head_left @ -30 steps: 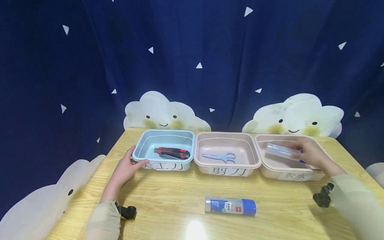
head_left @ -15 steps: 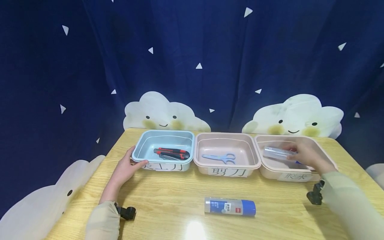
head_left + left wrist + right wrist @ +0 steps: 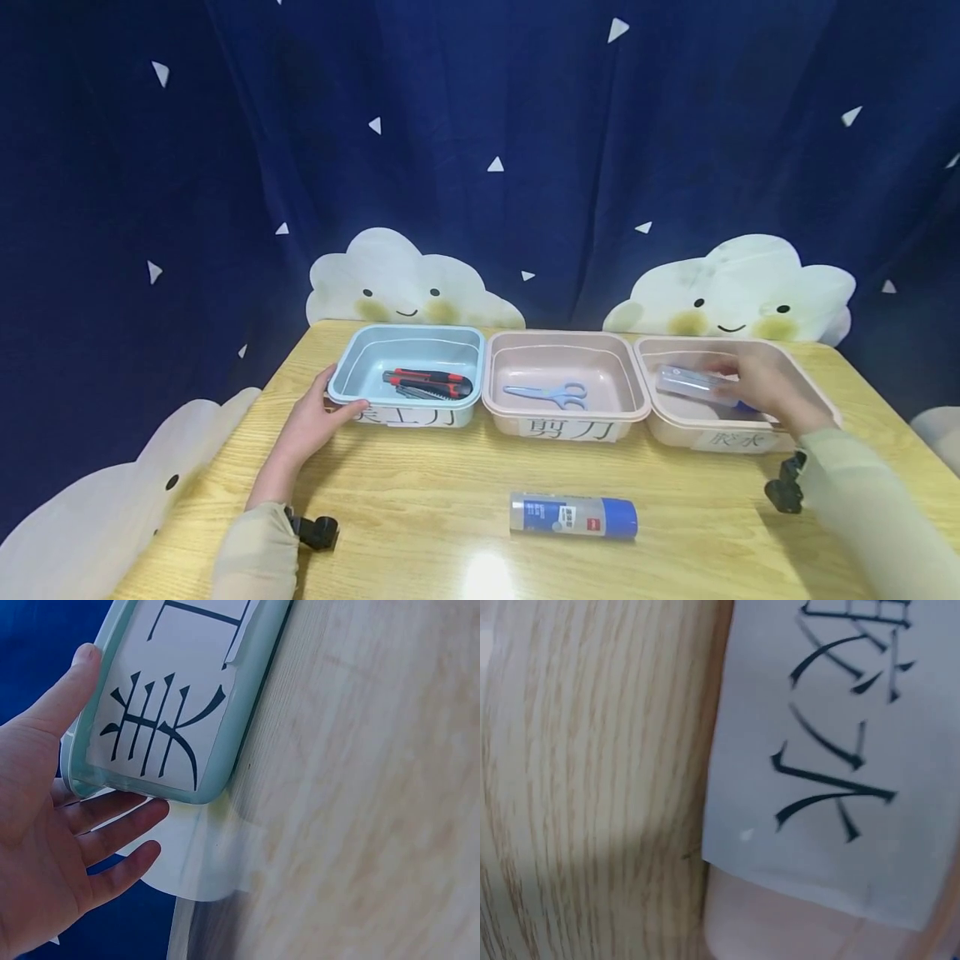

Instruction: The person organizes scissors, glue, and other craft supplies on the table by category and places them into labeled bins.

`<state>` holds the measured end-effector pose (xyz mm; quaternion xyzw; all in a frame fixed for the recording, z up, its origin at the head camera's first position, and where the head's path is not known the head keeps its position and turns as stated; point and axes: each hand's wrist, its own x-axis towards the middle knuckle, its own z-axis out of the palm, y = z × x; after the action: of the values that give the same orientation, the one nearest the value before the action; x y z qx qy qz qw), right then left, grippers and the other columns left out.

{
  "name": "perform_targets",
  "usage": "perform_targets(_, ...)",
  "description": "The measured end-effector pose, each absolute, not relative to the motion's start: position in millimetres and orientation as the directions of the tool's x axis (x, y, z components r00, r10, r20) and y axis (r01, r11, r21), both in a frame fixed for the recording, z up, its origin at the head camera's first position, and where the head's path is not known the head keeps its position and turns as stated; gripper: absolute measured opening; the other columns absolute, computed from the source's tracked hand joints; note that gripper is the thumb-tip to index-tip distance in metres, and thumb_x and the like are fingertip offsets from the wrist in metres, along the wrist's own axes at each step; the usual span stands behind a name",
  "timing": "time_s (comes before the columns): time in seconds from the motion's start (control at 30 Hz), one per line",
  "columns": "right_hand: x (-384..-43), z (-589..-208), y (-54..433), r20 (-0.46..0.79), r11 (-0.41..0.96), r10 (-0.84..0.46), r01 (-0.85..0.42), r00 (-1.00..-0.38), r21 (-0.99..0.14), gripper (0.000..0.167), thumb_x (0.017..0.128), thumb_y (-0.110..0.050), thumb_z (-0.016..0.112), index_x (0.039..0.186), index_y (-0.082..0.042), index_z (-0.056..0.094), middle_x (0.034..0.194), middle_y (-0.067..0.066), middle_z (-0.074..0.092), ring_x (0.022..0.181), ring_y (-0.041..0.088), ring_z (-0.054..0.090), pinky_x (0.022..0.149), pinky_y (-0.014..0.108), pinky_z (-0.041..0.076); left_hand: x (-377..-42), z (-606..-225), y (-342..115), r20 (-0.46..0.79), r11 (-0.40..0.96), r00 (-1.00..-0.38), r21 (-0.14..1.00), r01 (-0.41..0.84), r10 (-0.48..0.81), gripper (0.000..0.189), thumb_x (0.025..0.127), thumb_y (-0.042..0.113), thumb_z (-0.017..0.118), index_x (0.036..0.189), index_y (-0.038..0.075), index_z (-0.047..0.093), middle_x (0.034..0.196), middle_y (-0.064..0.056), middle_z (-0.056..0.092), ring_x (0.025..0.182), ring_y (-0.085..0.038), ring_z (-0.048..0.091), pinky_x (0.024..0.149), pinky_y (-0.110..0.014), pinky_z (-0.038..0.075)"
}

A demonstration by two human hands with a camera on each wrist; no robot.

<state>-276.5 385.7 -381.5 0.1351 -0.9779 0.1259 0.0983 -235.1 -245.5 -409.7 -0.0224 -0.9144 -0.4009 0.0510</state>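
Note:
In the head view my right hand (image 3: 767, 387) grips a clear glue bottle (image 3: 692, 385) with a blue end, lying slantwise low inside the right pink bin (image 3: 660, 425). The right wrist view shows only that bin's front label (image 3: 832, 765); the hand is out of sight there. My left hand (image 3: 315, 421) holds the front left corner of the blue bin (image 3: 367, 337). In the left wrist view, the thumb lies along the rim and the fingers (image 3: 124, 829) reach round the end wall. A larger glue bottle (image 3: 573, 515) with a blue cap lies on the table.
Red-and-black utility knives (image 3: 431, 383) lie in the blue bin. The middle pink bin (image 3: 562, 340) contains blue scissors (image 3: 551, 393). All three bins stand in a row near the back of the wooden table (image 3: 420, 483), before a dark blue curtain (image 3: 450, 125).
My right hand has moved slightly left and lower into the right bin with the glue bottle. The left hand has stayed at the blue bin's corner.

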Motion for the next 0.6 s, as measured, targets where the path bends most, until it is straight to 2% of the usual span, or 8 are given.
perform_targets(0.17,-267.0,-375.2,375.3,0.286,0.924,-0.264,-0.326,-0.921,-0.199,0.032,0.071,-0.014,0.074,0.103,-0.013,0.070,0.098,0.012,0.068,0.090,0.031,0.062,0.080,0.049,0.043,-233.8,-408.0,-245.0,0.116,0.691,-0.993,0.718,0.080,-0.004,0.094,0.077,0.052,0.064,0.145,0.007,0.017,0.131,-0.023,0.045,0.106,-0.034,0.053,0.090,-0.048,0.039)
perform_targets(0.4,-239.6,-380.2,357.9,0.342,0.845,-0.286,-0.404,-0.895,-0.350,0.020,0.078,-0.003,0.067,0.098,0.000,0.068,0.093,0.017,0.067,0.088,0.036,0.062,0.078,0.054,0.045,-233.6,-408.1,-244.3,0.108,0.691,-0.994,0.719,0.080,0.003,0.093,0.078,0.052,0.064,0.145,0.007,0.017,0.132,-0.024,0.044,0.107,-0.034,0.052,0.091,-0.048,0.039)
perform_targets(0.6,-218.1,-372.6,336.5,0.493,0.831,-0.318,-0.488,-0.810,-0.265,0.017,0.073,-0.005,0.072,0.090,-0.008,0.070,0.086,0.005,0.069,0.079,0.022,0.062,0.072,0.042,0.049,-233.9,-407.8,-244.5,0.115,0.693,-0.993,0.716,0.083,0.000,0.093,0.078,0.051,0.064,0.144,0.006,0.017,0.132,-0.024,0.044,0.106,-0.034,0.052,0.091,-0.049,0.038)
